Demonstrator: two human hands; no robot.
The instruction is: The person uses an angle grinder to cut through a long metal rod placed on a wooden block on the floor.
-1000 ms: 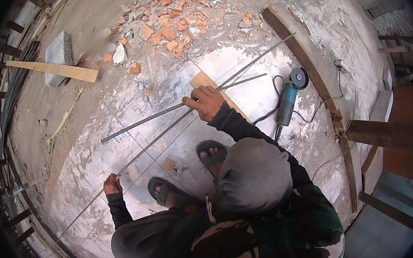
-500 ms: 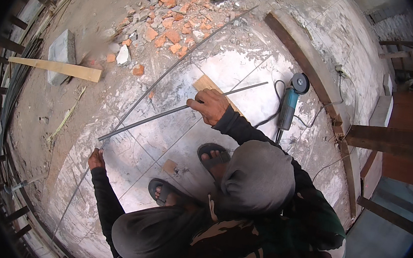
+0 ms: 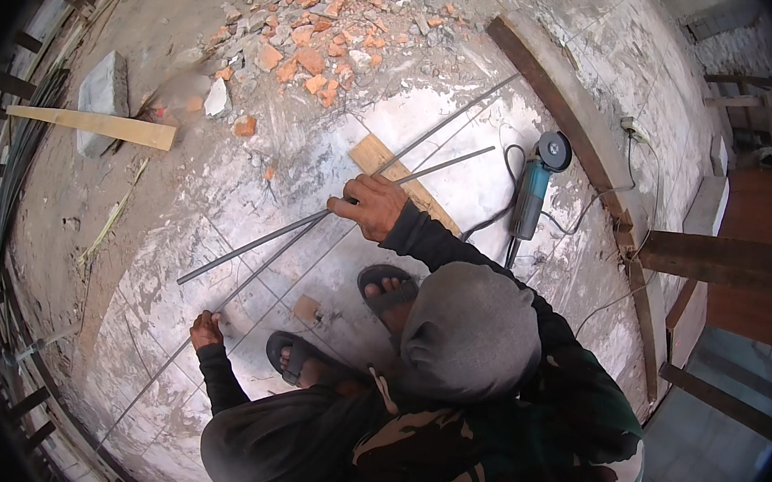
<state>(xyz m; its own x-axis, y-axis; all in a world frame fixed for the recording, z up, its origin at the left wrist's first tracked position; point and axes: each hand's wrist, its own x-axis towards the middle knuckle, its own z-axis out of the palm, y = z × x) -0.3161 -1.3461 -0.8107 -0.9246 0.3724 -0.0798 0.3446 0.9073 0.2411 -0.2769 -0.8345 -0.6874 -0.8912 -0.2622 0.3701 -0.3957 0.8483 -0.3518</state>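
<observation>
My left hand (image 3: 206, 329) is closed on a long thin metal rod (image 3: 457, 111) that runs slantwise from the lower left toward the beam at upper right. Fingers curled, my right hand (image 3: 372, 206) grips a shorter, thicker-looking dark rod (image 3: 243, 251), which may be more than one rod side by side. Both rods cross under the right hand, so their contact there is hidden. A flat wooden board (image 3: 372, 154) lies beneath them, just beyond that hand. To its right rests a teal angle grinder (image 3: 529, 198) with a round disc and a black cord.
Broken brick rubble (image 3: 307, 46) is heaped at the far side. A concrete block (image 3: 103, 92) with a wooden plank (image 3: 129, 130) across it lies at left. At right are a long beam (image 3: 559, 95) and a cable socket (image 3: 630, 125). My sandalled feet stand close to the rods.
The long rod has swung and shifted right, so it now passes under my right hand. My left hand has moved right and nearer with it. The shorter rod stays in my right hand.
</observation>
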